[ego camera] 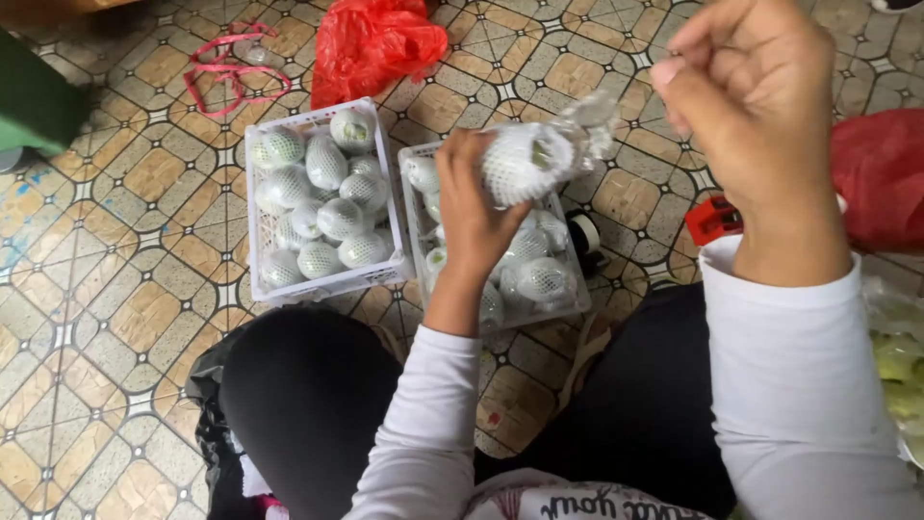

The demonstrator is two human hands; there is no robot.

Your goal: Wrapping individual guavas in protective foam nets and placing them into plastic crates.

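A person sits on a patterned tiled floor [115, 289], knees in dark trousers at the near edge and white sleeves reaching out over the work. Two white slatted plastic crates stand side by side just beyond the knees. The left crate [258, 231] looks packed: green fruit in white foam-net sleeves lie touching one another up to about the rim, with little room left that shows. The right crate [416, 164] is partly hidden by the forearm; several wrapped fruit lie in it, and how much space remains cannot be told, though filling appears to be under way.

Beyond the crates lies a crumpled red plastic bag [371, 43], with loops of pink cord [231, 72] to its left. Another red bag [881, 173] sits at the right edge, and pale green unwrapped fruit [895, 361], blurred, lies near the right sleeve, which suggests more wrapping is left. A small red tool [712, 220] rests on the floor by the right wrist.

The left hand [472, 207] grips one netted fruit [525, 164] above the right crate, fingers curled around it. A clear film wrap [592, 120] twists off the fruit's far end. The right hand [751, 106] is raised, fingers pinched together; whether they hold the film's end cannot be told.
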